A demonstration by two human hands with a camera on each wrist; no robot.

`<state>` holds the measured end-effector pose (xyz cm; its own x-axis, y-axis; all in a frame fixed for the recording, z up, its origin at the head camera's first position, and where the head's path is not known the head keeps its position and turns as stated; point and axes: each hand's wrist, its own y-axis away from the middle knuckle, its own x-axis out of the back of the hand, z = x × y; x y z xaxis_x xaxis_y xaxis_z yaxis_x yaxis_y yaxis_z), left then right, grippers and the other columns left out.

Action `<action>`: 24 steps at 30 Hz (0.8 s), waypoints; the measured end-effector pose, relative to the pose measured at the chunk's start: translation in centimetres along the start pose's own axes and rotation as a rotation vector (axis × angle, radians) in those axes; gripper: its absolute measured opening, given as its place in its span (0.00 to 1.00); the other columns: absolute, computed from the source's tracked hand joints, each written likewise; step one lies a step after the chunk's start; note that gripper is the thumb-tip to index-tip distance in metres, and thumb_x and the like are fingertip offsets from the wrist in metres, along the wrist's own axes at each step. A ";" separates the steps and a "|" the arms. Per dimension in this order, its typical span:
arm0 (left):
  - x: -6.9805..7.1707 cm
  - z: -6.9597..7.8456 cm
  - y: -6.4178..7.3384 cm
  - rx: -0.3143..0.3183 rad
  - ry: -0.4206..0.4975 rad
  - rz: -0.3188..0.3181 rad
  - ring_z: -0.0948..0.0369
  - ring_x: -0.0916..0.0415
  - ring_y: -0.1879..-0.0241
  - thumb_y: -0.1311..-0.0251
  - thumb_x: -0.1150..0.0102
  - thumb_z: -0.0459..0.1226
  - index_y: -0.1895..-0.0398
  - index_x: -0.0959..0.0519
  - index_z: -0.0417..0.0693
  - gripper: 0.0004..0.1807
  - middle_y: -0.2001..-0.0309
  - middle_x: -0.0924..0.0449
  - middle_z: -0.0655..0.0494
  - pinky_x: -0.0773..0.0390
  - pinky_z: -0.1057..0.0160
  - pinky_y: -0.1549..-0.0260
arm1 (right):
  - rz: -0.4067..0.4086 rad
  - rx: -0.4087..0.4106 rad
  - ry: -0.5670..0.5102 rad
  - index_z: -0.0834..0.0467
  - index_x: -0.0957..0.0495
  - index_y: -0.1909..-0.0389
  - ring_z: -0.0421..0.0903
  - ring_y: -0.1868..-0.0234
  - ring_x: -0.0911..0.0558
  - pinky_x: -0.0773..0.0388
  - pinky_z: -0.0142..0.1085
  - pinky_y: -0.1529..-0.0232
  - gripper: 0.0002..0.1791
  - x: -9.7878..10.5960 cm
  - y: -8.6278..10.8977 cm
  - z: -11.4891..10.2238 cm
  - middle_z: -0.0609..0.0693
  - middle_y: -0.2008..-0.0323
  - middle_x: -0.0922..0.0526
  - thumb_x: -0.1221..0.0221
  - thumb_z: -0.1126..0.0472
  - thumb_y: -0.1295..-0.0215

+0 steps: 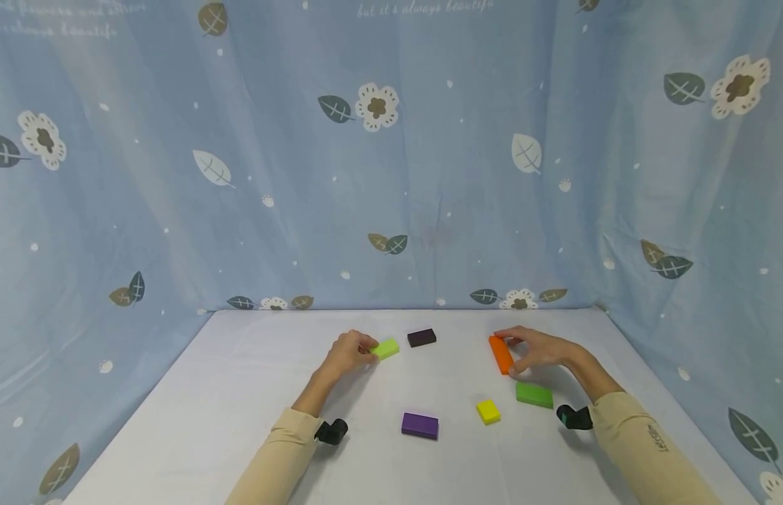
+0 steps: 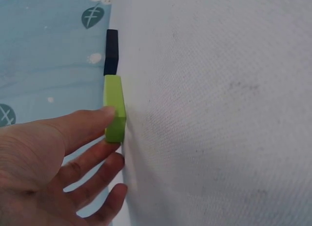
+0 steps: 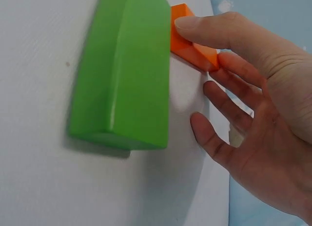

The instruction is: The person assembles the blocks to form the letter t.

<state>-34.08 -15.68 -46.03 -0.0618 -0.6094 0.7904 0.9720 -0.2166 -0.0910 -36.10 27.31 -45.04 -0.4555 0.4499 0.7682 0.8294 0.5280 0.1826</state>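
1. Nearest are the person's two pale sleeves, the left sleeve (image 1: 271,456) and the right sleeve (image 1: 643,449), the latter with dark lettering. A small black device sits at each wrist, one on the left (image 1: 331,431) and one on the right (image 1: 574,417).
2. On the white table (image 1: 359,480), between the forearms, lies a purple block (image 1: 420,426), well apart from both hands.
3. A little farther off and to the right is a small yellow block (image 1: 488,412), the shortest of the set.
4. Near it, closer to the right forearm, lies a green block (image 1: 535,395), just beyond the right thumb on the near side.
5. The right hand (image 1: 538,347) holds an orange block (image 1: 501,355) by its ends — thumb at the near end, fingertips at the far one. Its remaining fingers are spread and loosely bent. The block points away from the person, slightly slanted.
6. The left hand (image 1: 350,351) pinches the left end of a lime block (image 1: 387,348) between thumb and index finger; the other three fingers fan out loosely below. Whether this block touches the table I cannot tell.
7. Just past the lime block's free end, to the right, lies a dark block (image 1: 422,338).
8. Behind everything hangs a blue curtain (image 1: 290,224) — printed with leaves, white flowers and script.
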 end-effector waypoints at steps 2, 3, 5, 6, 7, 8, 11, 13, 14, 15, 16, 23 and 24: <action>-0.1 0.0 0.0 -0.002 -0.004 -0.001 0.61 0.21 0.64 0.47 0.29 0.34 0.54 0.14 0.43 0.15 0.61 0.13 0.51 0.22 0.64 0.65 | 0.000 0.000 0.004 0.58 0.39 0.28 0.62 0.36 0.31 0.37 0.66 0.36 0.48 0.0 0.0 0.0 0.63 0.31 0.36 0.28 0.53 0.49; -0.1 -0.1 0.0 -0.005 -0.007 -0.002 0.61 0.21 0.64 0.47 0.29 0.34 0.54 0.14 0.43 0.16 0.61 0.13 0.51 0.22 0.64 0.65 | 0.000 0.002 0.008 0.58 0.38 0.28 0.62 0.36 0.31 0.36 0.66 0.36 0.48 0.0 0.0 0.0 0.63 0.31 0.36 0.28 0.53 0.49; 0.0 -0.1 0.0 -0.007 -0.006 -0.003 0.62 0.21 0.64 0.47 0.29 0.34 0.54 0.14 0.43 0.16 0.61 0.13 0.51 0.22 0.64 0.66 | 0.001 0.009 0.013 0.59 0.38 0.28 0.62 0.36 0.31 0.36 0.66 0.37 0.48 0.0 0.0 0.0 0.63 0.31 0.36 0.27 0.53 0.50; 0.0 -0.1 0.0 -0.006 -0.004 -0.004 0.62 0.22 0.64 0.47 0.29 0.34 0.54 0.14 0.43 0.16 0.61 0.13 0.51 0.23 0.64 0.66 | 0.002 0.010 0.014 0.59 0.38 0.28 0.62 0.36 0.31 0.36 0.66 0.37 0.48 0.1 0.0 0.0 0.63 0.31 0.35 0.27 0.53 0.50; 0.0 0.0 0.0 -0.006 -0.003 -0.002 0.61 0.22 0.65 0.47 0.29 0.34 0.54 0.14 0.42 0.16 0.61 0.13 0.51 0.23 0.64 0.66 | 0.004 0.009 0.016 0.58 0.37 0.29 0.62 0.36 0.31 0.36 0.66 0.37 0.48 0.1 -0.1 0.0 0.63 0.32 0.35 0.27 0.53 0.50; 0.1 0.0 0.0 -0.004 -0.001 -0.003 0.62 0.22 0.65 0.47 0.29 0.34 0.54 0.14 0.43 0.16 0.61 0.14 0.51 0.23 0.64 0.66 | 0.007 0.009 0.020 0.58 0.37 0.29 0.62 0.37 0.31 0.36 0.66 0.37 0.48 0.1 -0.1 0.0 0.62 0.32 0.35 0.27 0.53 0.50; 0.1 0.0 0.0 -0.003 0.000 -0.006 0.62 0.23 0.65 0.47 0.29 0.34 0.54 0.14 0.43 0.16 0.61 0.14 0.51 0.24 0.64 0.66 | 0.018 0.012 0.031 0.58 0.36 0.29 0.61 0.38 0.30 0.34 0.65 0.38 0.48 0.0 -0.2 0.0 0.62 0.33 0.33 0.26 0.52 0.51; 0.2 0.0 0.0 -0.009 -0.006 -0.005 0.62 0.22 0.65 0.47 0.29 0.34 0.54 0.14 0.42 0.16 0.62 0.14 0.51 0.24 0.64 0.67 | 0.029 0.005 0.039 0.58 0.35 0.30 0.60 0.38 0.29 0.33 0.64 0.38 0.48 -0.1 -0.3 0.0 0.61 0.34 0.33 0.26 0.51 0.51; 0.2 0.0 0.0 -0.006 -0.005 -0.007 0.62 0.22 0.65 0.47 0.29 0.34 0.54 0.14 0.42 0.16 0.61 0.14 0.52 0.24 0.64 0.66 | 0.034 0.003 0.039 0.58 0.35 0.30 0.60 0.38 0.29 0.33 0.63 0.37 0.48 -0.1 -0.3 0.0 0.61 0.34 0.32 0.26 0.51 0.51; 0.2 0.0 0.1 -0.007 -0.005 -0.007 0.62 0.22 0.65 0.47 0.30 0.34 0.54 0.14 0.42 0.16 0.61 0.14 0.51 0.24 0.64 0.66 | 0.040 0.003 0.039 0.58 0.35 0.30 0.59 0.38 0.28 0.33 0.63 0.37 0.48 -0.1 -0.3 0.1 0.61 0.34 0.32 0.26 0.51 0.52; 0.2 0.0 0.1 -0.005 -0.004 -0.006 0.62 0.22 0.64 0.47 0.29 0.34 0.54 0.14 0.42 0.16 0.61 0.14 0.51 0.23 0.64 0.66 | 0.044 0.008 0.041 0.59 0.35 0.30 0.60 0.39 0.28 0.33 0.64 0.38 0.47 -0.2 -0.4 0.1 0.61 0.34 0.32 0.26 0.51 0.52; 0.1 -0.1 0.0 0.010 0.001 -0.002 0.62 0.22 0.64 0.46 0.30 0.34 0.53 0.14 0.43 0.15 0.61 0.13 0.51 0.23 0.65 0.66 | 0.079 0.033 0.037 0.58 0.34 0.31 0.59 0.40 0.27 0.31 0.63 0.39 0.46 -0.4 -0.3 0.2 0.61 0.35 0.32 0.27 0.53 0.52; 0.1 -0.1 0.0 0.010 0.003 -0.003 0.62 0.22 0.64 0.46 0.30 0.34 0.53 0.14 0.43 0.16 0.61 0.13 0.51 0.23 0.65 0.67 | 0.083 0.037 0.036 0.59 0.34 0.31 0.59 0.41 0.26 0.30 0.62 0.40 0.46 -0.4 -0.3 0.2 0.61 0.35 0.32 0.27 0.53 0.52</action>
<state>-34.08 -15.83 -46.06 -0.0652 -0.6110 0.7889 0.9741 -0.2105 -0.0826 -36.26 27.06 -45.50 -0.3737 0.4675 0.8011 0.8508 0.5167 0.0953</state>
